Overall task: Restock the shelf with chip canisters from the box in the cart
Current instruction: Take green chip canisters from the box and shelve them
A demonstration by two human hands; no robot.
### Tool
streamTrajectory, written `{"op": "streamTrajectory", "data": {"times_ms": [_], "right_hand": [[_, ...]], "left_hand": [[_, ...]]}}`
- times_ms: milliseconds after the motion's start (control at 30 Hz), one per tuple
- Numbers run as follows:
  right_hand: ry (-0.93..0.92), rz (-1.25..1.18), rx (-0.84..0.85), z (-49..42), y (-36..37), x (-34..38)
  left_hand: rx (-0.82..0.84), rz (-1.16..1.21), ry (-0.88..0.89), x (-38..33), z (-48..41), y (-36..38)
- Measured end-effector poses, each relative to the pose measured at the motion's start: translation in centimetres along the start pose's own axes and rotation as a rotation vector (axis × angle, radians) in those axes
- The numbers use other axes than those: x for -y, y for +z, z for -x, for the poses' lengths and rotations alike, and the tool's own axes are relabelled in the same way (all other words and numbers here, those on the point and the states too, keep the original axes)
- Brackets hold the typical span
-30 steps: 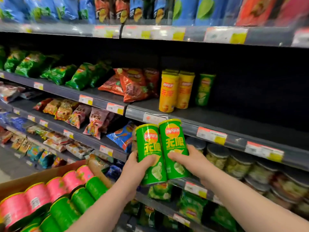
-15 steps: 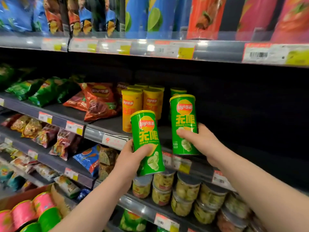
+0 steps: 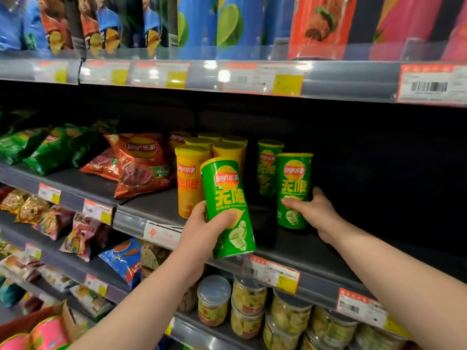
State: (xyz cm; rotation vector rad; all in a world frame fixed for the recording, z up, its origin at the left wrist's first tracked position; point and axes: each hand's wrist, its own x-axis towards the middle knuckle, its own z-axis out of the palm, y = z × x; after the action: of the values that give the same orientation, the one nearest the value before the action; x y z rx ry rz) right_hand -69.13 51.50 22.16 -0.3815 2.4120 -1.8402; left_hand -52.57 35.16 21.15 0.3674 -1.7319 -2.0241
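My left hand (image 3: 202,231) grips a green chip canister (image 3: 226,195), tilted slightly, held above the front edge of the middle shelf (image 3: 313,251). My right hand (image 3: 312,210) grips a second green canister (image 3: 294,185) that stands upright on the shelf, just in front and to the right of another green canister (image 3: 267,165). Several yellow canisters (image 3: 188,178) stand to the left of them. The cardboard box (image 3: 38,319) sits at the bottom left with pink canisters (image 3: 48,332) lying in it.
Red chip bags (image 3: 141,162) and green bags (image 3: 50,147) lie on the same shelf further left. The shelf to the right of the green canisters is dark and bare. Round tubs (image 3: 249,299) fill the shelf below; tall bags (image 3: 227,24) line the shelf above.
Both hands have moved up and forward to the shelf. The right canister now stands on the shelf board; the left one has come up to the shelf edge. The box has dropped to the corner of view.
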Motion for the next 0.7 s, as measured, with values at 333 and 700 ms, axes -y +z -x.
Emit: {"op": "streamTrajectory", "data": {"times_ms": [333,700], "right_hand": [[0.091,0.13,-0.201,-4.5,0.9,-0.2],[0.106,0.22,-0.253,-7.4,1.2,-0.5]], "left_hand": [[0.103,-0.025,0.043,-1.1,-3.4,-0.8],[0.164,-0.052,0.036,-0.8,-4.6,-0.9]]}}
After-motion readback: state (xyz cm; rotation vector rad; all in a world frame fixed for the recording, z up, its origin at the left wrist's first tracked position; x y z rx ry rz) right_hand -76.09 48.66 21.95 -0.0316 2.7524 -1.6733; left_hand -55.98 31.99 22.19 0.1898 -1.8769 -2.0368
